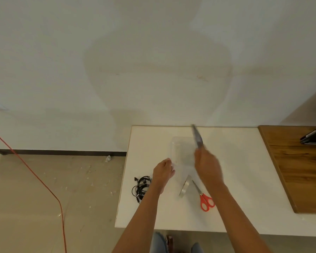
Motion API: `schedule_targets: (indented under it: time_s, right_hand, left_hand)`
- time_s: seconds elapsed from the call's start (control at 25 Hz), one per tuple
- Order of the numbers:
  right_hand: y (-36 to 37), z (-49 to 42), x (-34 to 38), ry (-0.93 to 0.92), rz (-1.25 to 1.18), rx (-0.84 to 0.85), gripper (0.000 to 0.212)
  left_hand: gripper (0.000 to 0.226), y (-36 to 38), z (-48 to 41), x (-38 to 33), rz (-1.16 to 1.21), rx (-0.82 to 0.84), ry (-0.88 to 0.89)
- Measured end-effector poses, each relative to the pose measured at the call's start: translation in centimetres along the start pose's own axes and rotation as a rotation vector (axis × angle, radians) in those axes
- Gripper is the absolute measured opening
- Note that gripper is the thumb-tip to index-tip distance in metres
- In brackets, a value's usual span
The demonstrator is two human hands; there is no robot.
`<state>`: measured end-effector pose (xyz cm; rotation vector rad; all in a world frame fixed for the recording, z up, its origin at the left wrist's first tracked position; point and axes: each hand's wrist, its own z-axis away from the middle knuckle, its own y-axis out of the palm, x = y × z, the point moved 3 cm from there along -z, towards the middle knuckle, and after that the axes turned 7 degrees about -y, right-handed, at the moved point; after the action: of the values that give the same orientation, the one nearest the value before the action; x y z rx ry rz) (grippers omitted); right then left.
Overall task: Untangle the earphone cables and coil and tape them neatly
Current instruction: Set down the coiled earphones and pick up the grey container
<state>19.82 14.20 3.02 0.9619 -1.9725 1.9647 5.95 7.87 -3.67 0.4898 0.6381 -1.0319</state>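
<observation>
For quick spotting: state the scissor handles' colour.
The scissors have red-orange handles, seen best in the head view.

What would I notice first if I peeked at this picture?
Two bare arms reach over the white table, and the right hand grips a blurred grey thing above a clear tray. Bright red-handled scissors lie beside a tape roll nearer the front. A black tangle of earphone cables sits by the left hand, at the table's left edge.

Left hand (pixel 162 170) and right hand (pixel 207 164) reach forward, both curled.
</observation>
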Motion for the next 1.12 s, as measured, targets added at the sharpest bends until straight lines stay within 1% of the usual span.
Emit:
schedule_targets:
  time_s: [0.08, 0.12, 0.16, 0.2, 0.24, 0.28, 0.32, 0.36, 0.4, 0.44, 0.48, 0.52, 0.56, 0.6, 0.64, 0.68, 0.72, 0.76, 0.8, 0.84, 0.88, 0.96, 1.0, 1.08, 1.12]
  right_hand:
    - [-1.9, 1.3, -4.3, 0.348, -0.374, -0.266, 0.031]
    - [-2.2, 2.2, -6.9, 0.512, -0.565, -0.367, 0.029]
    - [-2.2, 3.2, -9.0, 0.667, -0.775, -0.428, 0.028]
    - [-2.0, 4.1, -10.7, 0.797, -0.943, -0.442, 0.028]
    - [-1.6, 5.1, -12.0, 0.889, -1.019, -0.411, 0.027]
    - [-1.3, 5.9, -13.0, 0.931, -0.998, -0.365, 0.024]
    - [-1.2, 6.6, -13.7, 0.939, -0.920, -0.312, 0.020]
    - [-1.2, 7.1, -14.1, 0.909, -0.745, -0.251, 0.023]
    - [-1.4, 7.4, -13.9, 0.855, -0.526, -0.181, 0.033]
    - [-1.8, 7.4, -13.3, 0.797, -0.298, -0.122, 0.043]
    - [-2.3, 7.2, -12.3, 0.727, -0.143, -0.149, 0.049]
    - [-2.7, 6.8, -10.9, 0.626, -0.073, -0.238, 0.048]
    - [-2.5, 6.3, -8.7, 0.502, -0.092, -0.321, 0.039]
    - [-2.0, 5.7, -6.0, 0.363, -0.175, -0.342, 0.027]
    - [-0.8, 5.2, -2.8, 0.238, -0.259, -0.255, 0.019]
    - [1.1, 4.7, 0.3, 0.148, -0.328, -0.083, 0.018]
    - [3.5, 4.6, 2.9, 0.086, -0.340, 0.118, 0.020]
    - [6.2, 4.8, 5.0, 0.048, -0.302, 0.299, 0.026]
    - [8.6, 5.0, 6.4, 0.052, -0.247, 0.434, 0.033]
    - [10.2, 5.3, 7.2, 0.076, -0.207, 0.495, 0.036]
    - [11.0, 5.6, 7.5, 0.124, -0.226, 0.505, 0.036]
    - [10.8, 5.7, 7.7, 0.212, -0.344, 0.443, 0.027]
    - [9.9, 5.3, 7.7, 0.204, -0.371, 0.390, 0.023]
    - [7.8, 3.8, 6.7, 0.230, -0.443, 0.257, 0.017]
    - [6.4, 2.6, 5.7, 0.282, -0.504, 0.181, 0.014]
  left_hand:
    - [0.018, -0.6, 0.5, -0.3, -0.040, -0.017, 0.031]
    - [0.016, -1.3, 0.8, -0.4, -0.065, -0.060, 0.050]
    - [0.015, -2.2, 1.2, -0.5, -0.067, -0.118, 0.076]
    - [0.014, -3.4, 1.4, -0.3, -0.062, -0.184, 0.104]
    - [0.015, -4.9, 1.7, 0.0, -0.104, -0.275, 0.139]
    - [0.016, -6.4, 2.2, 0.3, -0.211, -0.385, 0.174]
    - [0.017, -7.8, 2.7, 0.6, -0.339, -0.493, 0.196]
    - [0.018, -9.0, 3.2, 0.9, -0.441, -0.574, 0.196]
    - [0.022, -10.0, 3.3, 1.3, -0.519, -0.614, 0.167]
    - [0.029, -10.9, 3.3, 1.9, -0.578, -0.611, 0.116]
    - [0.038, -11.4, 3.2, 2.4, -0.628, -0.573, 0.058]
    - [0.045, -11.6, 3.0, 2.8, -0.693, -0.519, 0.004]
    - [0.049, -11.6, 2.8, 3.0, -0.773, -0.473, -0.028]
    - [0.050, -11.4, 2.6, 3.0, -0.858, -0.452, -0.039]
    - [0.049, -11.1, 2.5, 2.8, -0.928, -0.455, -0.038]
    - [0.044, -10.8, 2.5, 2.4, -0.964, -0.474, -0.036]
    - [0.037, -10.5, 2.6, 2.0, -0.965, -0.494, -0.028]
    - [0.028, -10.3, 2.8, 1.6, -0.938, -0.508, -0.011]
    - [0.020, -10.2, 3.0, 1.3, -0.890, -0.514, 0.016]
    - [0.013, -10.2, 3.2, 1.1, -0.828, -0.512, 0.056]
    - [0.010, -10.3, 3.5, 0.8, -0.765, -0.501, 0.104]
    - [0.007, -10.2, 4.2, 0.1, -0.623, -0.456, 0.207]
    - [0.006, -9.9, 4.5, -0.4, -0.522, -0.422, 0.249]
    - [0.010, -8.9, 4.7, -1.6, -0.256, -0.311, 0.308]
    - [0.013, -8.2, 4.6, -2.2, -0.138, -0.260, 0.314]
